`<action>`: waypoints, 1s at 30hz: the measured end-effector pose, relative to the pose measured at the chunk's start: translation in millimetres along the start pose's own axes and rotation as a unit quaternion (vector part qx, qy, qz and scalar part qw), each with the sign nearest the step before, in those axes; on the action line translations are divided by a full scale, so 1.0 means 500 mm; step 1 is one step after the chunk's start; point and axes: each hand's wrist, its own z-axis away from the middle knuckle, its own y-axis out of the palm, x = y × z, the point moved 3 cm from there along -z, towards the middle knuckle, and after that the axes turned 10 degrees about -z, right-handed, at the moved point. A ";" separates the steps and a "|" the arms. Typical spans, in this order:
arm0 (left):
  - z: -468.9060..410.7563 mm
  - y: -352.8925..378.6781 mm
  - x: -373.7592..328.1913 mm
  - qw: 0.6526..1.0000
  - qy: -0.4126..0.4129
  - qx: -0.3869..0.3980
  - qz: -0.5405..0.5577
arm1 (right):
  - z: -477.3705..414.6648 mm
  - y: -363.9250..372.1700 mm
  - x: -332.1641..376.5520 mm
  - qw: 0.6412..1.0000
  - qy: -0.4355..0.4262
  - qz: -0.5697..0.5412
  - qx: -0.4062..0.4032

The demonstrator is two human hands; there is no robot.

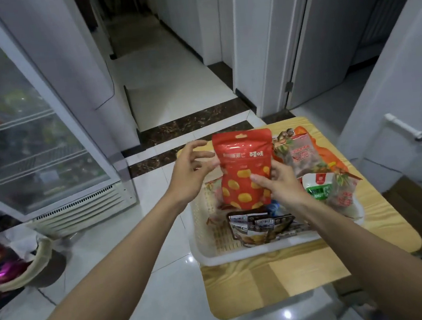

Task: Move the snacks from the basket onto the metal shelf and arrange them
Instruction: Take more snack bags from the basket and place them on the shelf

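Right hand (279, 185) gripping one red pouch (244, 168)

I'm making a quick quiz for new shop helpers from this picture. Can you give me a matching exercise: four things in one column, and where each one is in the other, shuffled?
Things:
1. red pouch
2. white basket
3. glass-door fridge
4. black-labelled packets

Places:
A. standing on the floor at the left
B. lying inside the basket, near its front
C. on the wooden table
D. held upright above the basket by the right hand, with the left hand open beside it

Pairs: 1-D, 2-C, 3-A, 4-B
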 end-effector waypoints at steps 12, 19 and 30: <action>0.045 0.148 0.193 0.957 -0.032 0.236 -0.165 | -0.003 -0.055 -0.008 0.994 0.001 -0.039 -0.105; 0.058 0.170 0.228 0.948 0.010 0.250 -0.197 | -0.007 -0.053 -0.012 0.993 0.003 -0.049 -0.104; 0.032 0.091 0.084 0.999 -0.017 0.005 0.037 | -0.022 -0.101 0.065 0.978 -0.046 -0.113 -0.167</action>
